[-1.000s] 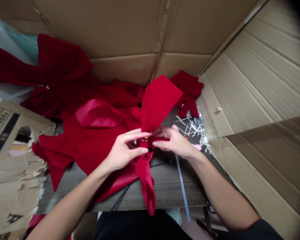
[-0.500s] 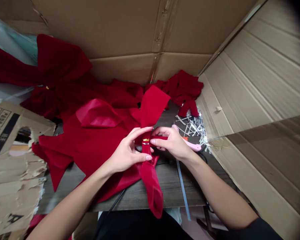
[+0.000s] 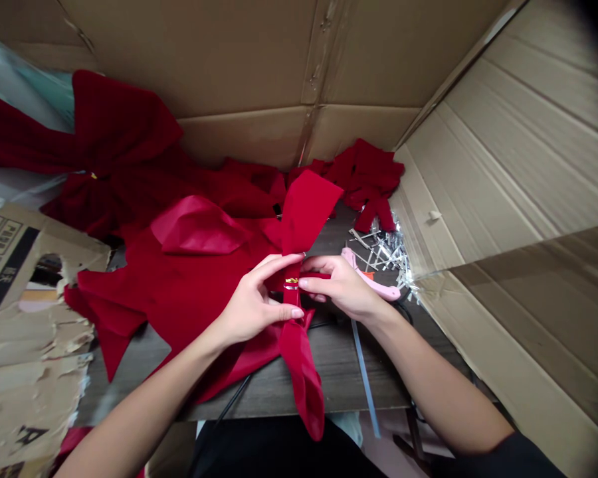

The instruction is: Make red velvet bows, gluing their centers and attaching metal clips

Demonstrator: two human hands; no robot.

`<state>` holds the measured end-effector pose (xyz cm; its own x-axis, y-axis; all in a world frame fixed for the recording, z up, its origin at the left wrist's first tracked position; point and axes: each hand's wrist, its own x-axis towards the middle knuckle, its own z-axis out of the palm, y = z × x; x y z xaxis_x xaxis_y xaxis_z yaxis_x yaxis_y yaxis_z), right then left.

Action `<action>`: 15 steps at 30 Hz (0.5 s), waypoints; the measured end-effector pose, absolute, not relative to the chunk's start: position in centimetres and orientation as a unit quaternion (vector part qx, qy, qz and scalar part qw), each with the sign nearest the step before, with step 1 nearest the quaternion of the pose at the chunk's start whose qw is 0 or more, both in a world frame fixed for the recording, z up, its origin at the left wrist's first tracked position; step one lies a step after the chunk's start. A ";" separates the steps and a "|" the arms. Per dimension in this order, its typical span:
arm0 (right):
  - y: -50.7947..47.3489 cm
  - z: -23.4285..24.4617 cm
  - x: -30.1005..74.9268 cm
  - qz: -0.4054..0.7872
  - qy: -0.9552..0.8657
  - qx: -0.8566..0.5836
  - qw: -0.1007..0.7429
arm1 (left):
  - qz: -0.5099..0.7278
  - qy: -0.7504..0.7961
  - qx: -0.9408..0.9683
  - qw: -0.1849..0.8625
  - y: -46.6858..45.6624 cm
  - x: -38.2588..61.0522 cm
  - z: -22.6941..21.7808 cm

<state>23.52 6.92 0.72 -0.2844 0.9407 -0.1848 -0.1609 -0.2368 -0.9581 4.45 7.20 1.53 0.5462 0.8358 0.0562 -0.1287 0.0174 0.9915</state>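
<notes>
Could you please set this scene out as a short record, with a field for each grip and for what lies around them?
Left grip: holding red fabric near its narrow middle
Right grip: pinching red fabric, thumb beside a small gold-coloured piece
Left side: larger red cloth on a dark tabletop
Right side: pink tool, partly hidden; loose silver strips
Back left: red bow
Backdrop: cardboard wall

Dk R slv [image 3: 511, 458], plain blk clothing [image 3: 274, 451] abt waist
</notes>
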 end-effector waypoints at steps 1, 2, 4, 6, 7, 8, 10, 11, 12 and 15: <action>7.0 0.7 23.7 0.664 -0.458 -0.422 0.415 | 0.376 0.302 0.594 0.644 7.2 4.4 1.5; 7.0 0.8 23.8 0.666 -0.459 -0.418 0.413 | 0.381 0.305 0.594 0.639 7.2 4.4 1.5; 7.1 0.8 24.0 0.667 -0.456 -0.422 0.411 | 0.389 0.305 0.593 0.635 7.3 4.3 1.5; 7.1 0.9 24.1 0.662 -0.455 -0.431 0.411 | 0.390 0.303 0.593 0.636 7.2 4.3 1.5; 7.1 1.0 24.1 0.660 -0.458 -0.435 0.408 | 0.390 0.302 0.596 0.634 7.2 4.3 1.5; 7.1 1.0 24.1 0.655 -0.463 -0.438 0.405 | 0.391 0.302 0.603 0.626 7.2 4.3 1.5; 7.0 1.1 24.0 0.644 -0.475 -0.445 0.402 | 0.394 0.305 0.631 0.595 7.2 4.3 1.6; 7.0 1.1 24.0 0.638 -0.479 -0.450 0.401 | 0.396 0.305 0.648 0.575 7.2 4.3 1.6; 7.0 1.1 23.9 0.633 -0.481 -0.456 0.400 | 0.394 0.307 0.664 0.556 7.3 4.2 1.7; 7.0 1.3 23.9 0.621 -0.487 -0.470 0.395 | 0.372 0.326 0.688 0.531 7.4 4.1 1.8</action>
